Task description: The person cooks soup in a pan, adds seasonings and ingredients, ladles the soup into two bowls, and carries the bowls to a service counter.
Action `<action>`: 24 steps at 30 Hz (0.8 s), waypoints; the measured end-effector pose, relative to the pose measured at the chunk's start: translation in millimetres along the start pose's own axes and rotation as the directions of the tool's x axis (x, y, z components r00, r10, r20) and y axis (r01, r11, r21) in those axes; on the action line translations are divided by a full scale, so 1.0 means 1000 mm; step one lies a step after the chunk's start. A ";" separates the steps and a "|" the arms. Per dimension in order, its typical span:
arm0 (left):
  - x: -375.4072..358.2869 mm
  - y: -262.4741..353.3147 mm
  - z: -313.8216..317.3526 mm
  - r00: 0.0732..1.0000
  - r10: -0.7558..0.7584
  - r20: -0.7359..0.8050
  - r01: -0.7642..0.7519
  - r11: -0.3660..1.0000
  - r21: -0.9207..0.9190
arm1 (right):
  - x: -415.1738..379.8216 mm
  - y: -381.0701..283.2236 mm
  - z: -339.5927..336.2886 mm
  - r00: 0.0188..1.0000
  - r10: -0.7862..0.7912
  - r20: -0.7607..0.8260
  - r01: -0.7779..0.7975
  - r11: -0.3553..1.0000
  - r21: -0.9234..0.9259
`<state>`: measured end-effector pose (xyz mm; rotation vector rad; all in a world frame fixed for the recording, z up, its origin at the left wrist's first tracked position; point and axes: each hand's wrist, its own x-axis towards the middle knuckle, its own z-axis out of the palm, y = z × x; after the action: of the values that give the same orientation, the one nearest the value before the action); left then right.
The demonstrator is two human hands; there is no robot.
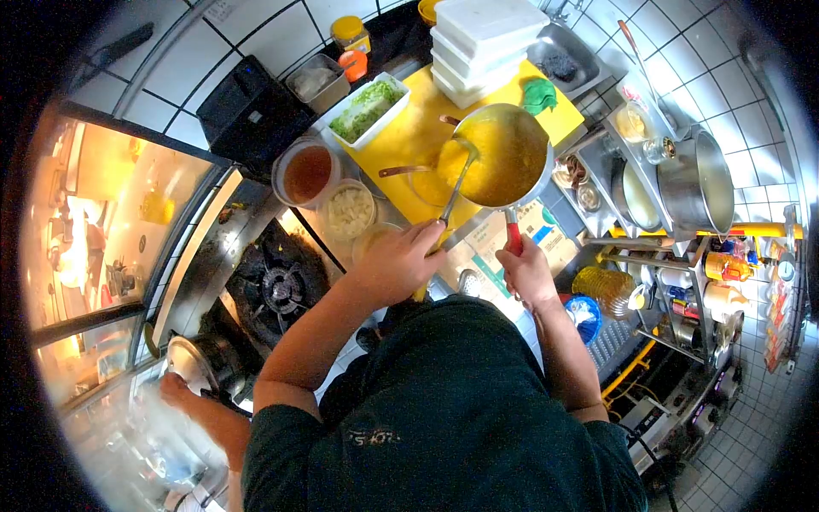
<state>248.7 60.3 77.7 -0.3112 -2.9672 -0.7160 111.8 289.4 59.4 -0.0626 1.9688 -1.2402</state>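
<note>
My right hand [527, 271] grips the red handle [514, 230] of a metal saucepan [546, 162]. The pan holds a thick yellow-orange sauce [512, 158] and is tilted to the left above a yellow cutting board [401, 102]. In my left hand [405, 260], fingers wrapped round its handle, is a ladle [461, 175] whose head dips into the sauce at the pan's left side. A brown wooden handle [403, 171] juts out left of the pan, over the board; what it belongs to is mostly hidden.
Tubs of red-brown liquid [307, 173] and chopped white pieces [350, 209] stand left of the board. Around it are shredded greens [369, 111], stacked white boxes [482, 43] and a green cloth [538, 96]. Another person's hand [177, 391] is near a pot [205, 363], beyond the gas burner [281, 288].
</note>
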 end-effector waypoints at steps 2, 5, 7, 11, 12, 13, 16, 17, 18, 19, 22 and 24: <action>-0.005 0.005 -0.007 0.997 0.077 -0.009 -0.076 0.994 0.075 | 0.000 -0.001 0.000 1.000 0.006 0.005 -0.006 1.000 -0.012; -0.012 0.014 -0.017 0.996 0.080 -0.028 -0.077 0.995 0.070 | -0.002 -0.010 0.002 1.000 0.012 0.003 -0.012 0.999 -0.044; -0.015 0.018 -0.025 0.993 0.113 -0.031 -0.111 0.992 0.063 | -0.003 -0.012 0.004 1.000 -0.001 -0.011 0.001 0.999 -0.052; -0.017 0.030 -0.042 0.997 0.069 -0.027 -0.068 0.996 0.053 | 0.000 -0.009 0.004 1.000 -0.001 -0.007 0.001 0.999 -0.055; -0.016 0.032 -0.048 0.995 0.088 -0.037 -0.086 0.995 0.044 | 0.001 -0.007 0.002 1.000 0.004 0.003 -0.004 0.998 -0.057; -0.016 0.034 -0.052 0.993 0.107 -0.047 -0.105 0.994 0.035 | 0.002 -0.006 0.001 1.000 0.011 0.013 -0.010 0.998 -0.058; -0.016 0.036 -0.054 0.995 0.087 -0.051 -0.085 0.996 0.038 | 0.003 -0.002 0.000 1.000 0.002 0.023 -0.002 1.000 0.001; -0.016 0.036 -0.053 0.994 0.089 -0.068 -0.087 0.996 0.035 | 0.003 -0.002 -0.002 0.998 0.023 0.053 -0.025 0.999 0.044; -0.014 0.035 -0.051 0.992 0.091 -0.085 -0.089 0.996 0.033 | 0.003 -0.003 -0.005 0.996 0.041 0.084 -0.049 0.995 0.087; -0.012 0.035 -0.049 0.990 0.093 -0.103 -0.091 0.995 0.030 | 0.004 -0.004 -0.007 0.992 0.059 0.115 -0.073 0.989 0.129; -0.006 0.031 -0.036 0.988 0.088 -0.127 -0.083 0.996 0.038 | 0.005 0.000 -0.010 0.982 0.072 0.176 -0.115 0.963 0.245; -0.003 0.030 -0.027 0.987 0.059 -0.151 -0.063 0.998 -0.020 | 0.009 0.008 -0.007 0.981 0.053 0.184 -0.113 0.937 0.331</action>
<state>258.7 73.2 114.7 -0.3328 -2.7966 -0.7354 104.6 295.1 49.1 0.0846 1.5705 -1.4512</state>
